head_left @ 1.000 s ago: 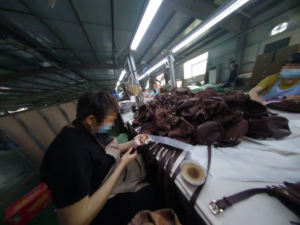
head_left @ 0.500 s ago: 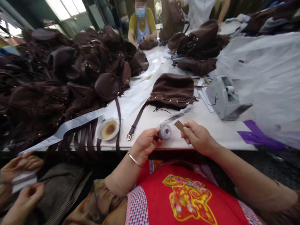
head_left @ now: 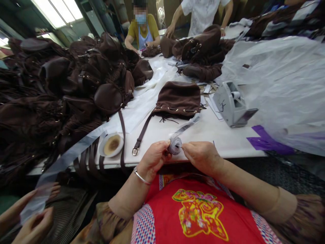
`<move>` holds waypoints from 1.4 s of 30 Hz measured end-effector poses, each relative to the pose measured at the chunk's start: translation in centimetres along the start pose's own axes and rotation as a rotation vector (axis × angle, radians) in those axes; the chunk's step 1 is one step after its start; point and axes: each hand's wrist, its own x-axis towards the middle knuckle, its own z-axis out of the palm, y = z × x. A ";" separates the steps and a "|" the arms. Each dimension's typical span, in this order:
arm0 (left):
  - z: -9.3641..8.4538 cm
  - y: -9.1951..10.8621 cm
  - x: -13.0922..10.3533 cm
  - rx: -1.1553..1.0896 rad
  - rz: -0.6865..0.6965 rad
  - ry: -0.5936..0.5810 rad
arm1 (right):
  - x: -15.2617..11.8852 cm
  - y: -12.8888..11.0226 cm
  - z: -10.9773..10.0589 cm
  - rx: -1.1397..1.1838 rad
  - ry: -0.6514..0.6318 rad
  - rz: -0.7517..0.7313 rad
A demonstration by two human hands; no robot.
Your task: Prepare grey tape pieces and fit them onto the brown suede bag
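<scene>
My left hand [head_left: 157,156] is closed on a small grey roll [head_left: 175,146] with a hole in its middle, held just above the table's front edge. My right hand [head_left: 201,156] is closed right beside the roll, pinching a thin item whose tip meets the roll's centre; most of it is hidden by the fingers. A clear strip [head_left: 183,129] runs from behind the roll toward a brown drawstring bag [head_left: 179,98], which lies on the white table [head_left: 152,130] with its buckled strap [head_left: 143,135] to the left.
Brown bags [head_left: 61,84] are heaped at left, near a bowl [head_left: 111,145]. A grey dispenser [head_left: 232,105], purple tape [head_left: 264,139] and plastic sheeting [head_left: 279,74] lie right. A neighbour's hands [head_left: 40,220] hold a clear strip at lower left. Two people work across the table.
My right hand has moved left to the roll, and the brown card it held no longer shows flat. The neighbour's hands now hold the long strip. The whole view has shifted slightly.
</scene>
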 end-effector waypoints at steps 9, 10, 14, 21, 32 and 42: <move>1.1 0.5 -1.6 0.733 0.485 0.057 | 1.2 -0.3 1.0 0.623 0.062 0.322; 1.2 0.4 -1.7 0.824 0.564 0.078 | 1.2 -0.4 1.4 0.795 0.057 0.404; 1.3 0.1 -1.9 1.075 0.789 0.090 | 0.6 -1.3 2.8 1.503 0.029 0.562; 0.7 -0.8 -1.7 1.236 0.984 0.117 | 0.3 -2.7 3.6 1.871 0.086 0.646; 0.7 -2.8 -2.4 0.989 1.004 0.339 | 0.6 -3.5 4.4 1.918 0.154 0.727; 0.6 -4.6 -2.1 0.922 1.006 0.287 | 0.7 -3.2 4.2 2.131 0.191 0.690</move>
